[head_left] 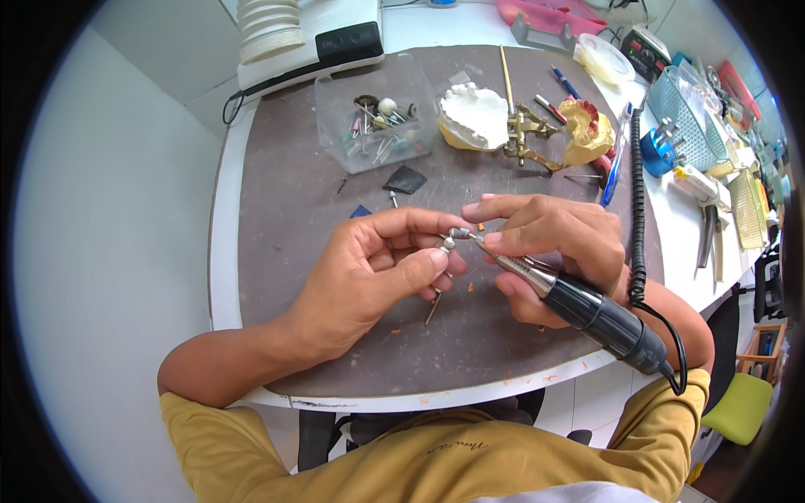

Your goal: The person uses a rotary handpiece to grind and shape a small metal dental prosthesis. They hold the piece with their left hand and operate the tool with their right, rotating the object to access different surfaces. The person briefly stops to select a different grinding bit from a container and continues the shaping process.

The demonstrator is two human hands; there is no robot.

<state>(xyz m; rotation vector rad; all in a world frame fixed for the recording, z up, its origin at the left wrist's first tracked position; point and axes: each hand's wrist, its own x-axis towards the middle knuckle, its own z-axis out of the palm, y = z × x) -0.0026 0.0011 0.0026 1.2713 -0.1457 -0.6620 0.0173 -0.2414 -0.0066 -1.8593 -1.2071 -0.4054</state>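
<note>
Between the thumb and fingertips of my left hand (369,272) is a small silvery metal dental piece (450,243), probably a cast crown or bridge. My right hand (566,230) is wrapped round a black and silver rotary handpiece (587,308), tilted with its tip toward the left. The grey bit (460,234) at its end meets the metal piece or lies right against it; I cannot tell which. Below my left fingers a thin metal bur (433,308) rests on the brown mat (335,369). Another bur (393,199) lies just beyond that hand.
A clear plastic box (335,155) of burs stands far left. Beyond my hands, a white and yellow plaster cast (474,117) sits with a brass articulator (524,138). A coiled black cord (638,201) runs along the right side. Baskets (683,109) and pliers (711,235) are farther right.
</note>
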